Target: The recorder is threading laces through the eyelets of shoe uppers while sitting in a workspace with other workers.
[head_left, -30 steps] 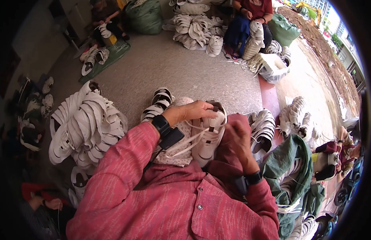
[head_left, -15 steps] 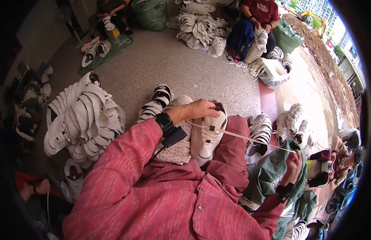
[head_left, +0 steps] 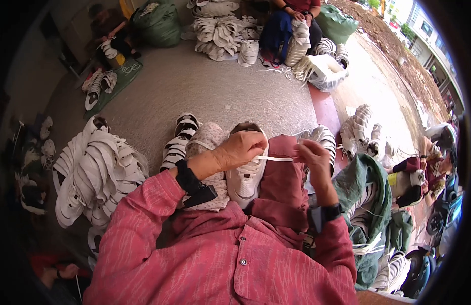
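A white shoe upper (head_left: 241,182) rests across my lap, its toe toward me and its dark opening away from me. A flat white shoelace (head_left: 277,159) runs from its eyelets to the right. My right hand (head_left: 317,157) pinches the lace's far stretch beside my right knee. Over the upper's throat, my left hand (head_left: 243,148) has its fingers bent together; what lies between the fingertips is hidden. A flowered cloth (head_left: 209,147) covers my left thigh, under the left wrist.
A large pile of white uppers (head_left: 101,168) stands at my left, with a shorter stack (head_left: 178,142) ahead. At my right lie a green sack (head_left: 365,203) and more uppers (head_left: 362,127). Other people work nearby, one beside a clear plastic bag (head_left: 327,73) at the far side.
My right hand has come in from far right toward the shoe, and the lace span between is much shorter. My left hand has shifted to the upper's throat. The whole view has shifted.
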